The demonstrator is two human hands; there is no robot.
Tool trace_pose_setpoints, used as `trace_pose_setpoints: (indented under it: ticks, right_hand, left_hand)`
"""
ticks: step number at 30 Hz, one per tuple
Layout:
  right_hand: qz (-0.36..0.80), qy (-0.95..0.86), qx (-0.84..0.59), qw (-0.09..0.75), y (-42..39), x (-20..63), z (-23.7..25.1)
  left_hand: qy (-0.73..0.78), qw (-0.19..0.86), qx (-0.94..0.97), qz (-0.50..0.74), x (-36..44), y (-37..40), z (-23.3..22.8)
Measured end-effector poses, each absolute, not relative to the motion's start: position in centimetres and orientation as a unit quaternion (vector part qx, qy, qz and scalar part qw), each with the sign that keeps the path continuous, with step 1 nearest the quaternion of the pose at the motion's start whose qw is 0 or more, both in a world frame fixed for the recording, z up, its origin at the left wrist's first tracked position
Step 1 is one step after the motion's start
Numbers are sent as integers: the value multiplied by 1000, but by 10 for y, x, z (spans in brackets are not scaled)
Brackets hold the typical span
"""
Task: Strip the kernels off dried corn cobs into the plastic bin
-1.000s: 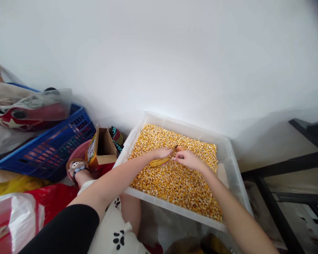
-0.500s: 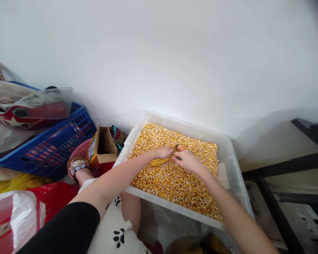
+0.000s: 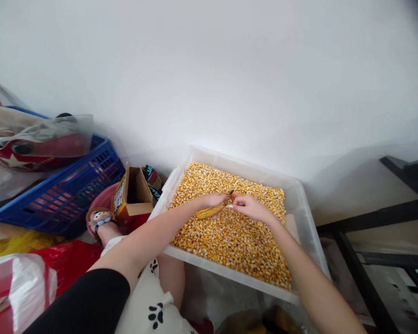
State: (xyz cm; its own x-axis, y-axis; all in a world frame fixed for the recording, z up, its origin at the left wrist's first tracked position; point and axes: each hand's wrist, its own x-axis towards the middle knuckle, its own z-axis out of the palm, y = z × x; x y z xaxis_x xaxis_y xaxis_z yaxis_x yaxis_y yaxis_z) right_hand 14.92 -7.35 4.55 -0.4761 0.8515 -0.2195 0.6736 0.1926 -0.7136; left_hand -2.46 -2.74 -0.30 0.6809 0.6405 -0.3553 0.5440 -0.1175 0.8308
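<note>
A clear plastic tray (image 3: pixel 304 218) sits in front of me, filled with loose yellow corn kernels (image 3: pixel 233 236). Over its middle, my left hand (image 3: pixel 213 201) grips a corn cob (image 3: pixel 206 213) that still carries kernels and points down to the left. My right hand (image 3: pixel 250 207) meets it at the cob's upper end, fingers closed around a thin dark tool (image 3: pixel 231 193) whose tip shows between the two hands. Most of the tool is hidden in my fist.
To the left stand a blue plastic basket (image 3: pixel 73 190), an open cardboard box (image 3: pixel 134 192), a pink basin (image 3: pixel 102 200) and red and white bags (image 3: pixel 24 283). My sandalled foot (image 3: pixel 99 218) rests beside the tray. A black metal frame (image 3: pixel 372 227) is on the right. A white wall rises behind.
My right hand has shifted slightly against the cob's end, working the tool there. The left hand and the cob have stayed almost in place.
</note>
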Motion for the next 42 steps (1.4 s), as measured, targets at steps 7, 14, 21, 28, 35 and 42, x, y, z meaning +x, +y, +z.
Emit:
trace_pose_setpoints:
  ticks: [7, 14, 21, 28, 35, 42]
  right_hand:
    - [380, -761, -509, 130, -73, 147, 43]
    - [361, -769, -515, 119, -73, 149, 45]
    - [379, -765, -504, 128, -73, 146, 34]
    - [481, -727, -478, 109, -67, 154, 31]
    - [591, -661, -456, 78, -64, 161, 21]
    - [614, -657, -437, 33, -66, 158, 22]
  left_hand:
    - [429, 485, 760, 46, -23, -21, -7]
    - [405, 533, 742, 35, -23, -23, -5]
    - [418, 536, 732, 40, -22, -27, -5]
    - [378, 494, 783, 23, -19, -31, 0]
    - [354, 405, 839, -78, -15, -35, 15]
    - [349, 399, 837, -136, -12, -40, 17]
